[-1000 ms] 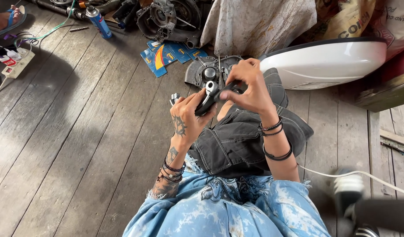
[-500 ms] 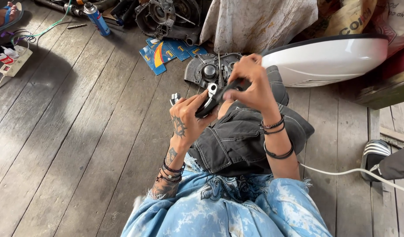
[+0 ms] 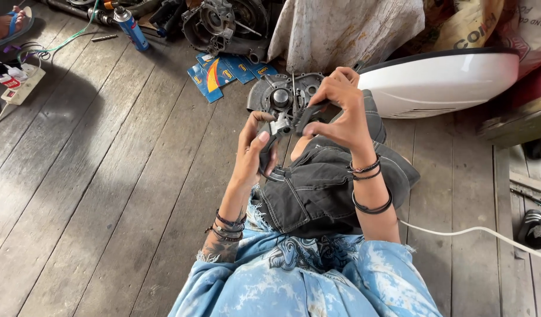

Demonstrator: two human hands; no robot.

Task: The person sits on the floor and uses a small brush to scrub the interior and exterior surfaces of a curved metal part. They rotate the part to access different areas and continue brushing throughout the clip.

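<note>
Item: dark curved metal part (image 3: 274, 147) with a bright lug at its top, held over my lap above my black denim shorts (image 3: 323, 182). My left hand (image 3: 251, 154) wraps its lower curve, fingers closed loosely, thumb up. My right hand (image 3: 339, 111) pinches the upper end, fingertips shut on it. Just beyond: grey engine cover (image 3: 276, 94) on the plank floor (image 3: 106, 176). Nearby: blue packets (image 3: 214, 71), white scooter panel (image 3: 440, 79), blue spray can (image 3: 129, 26).
</note>
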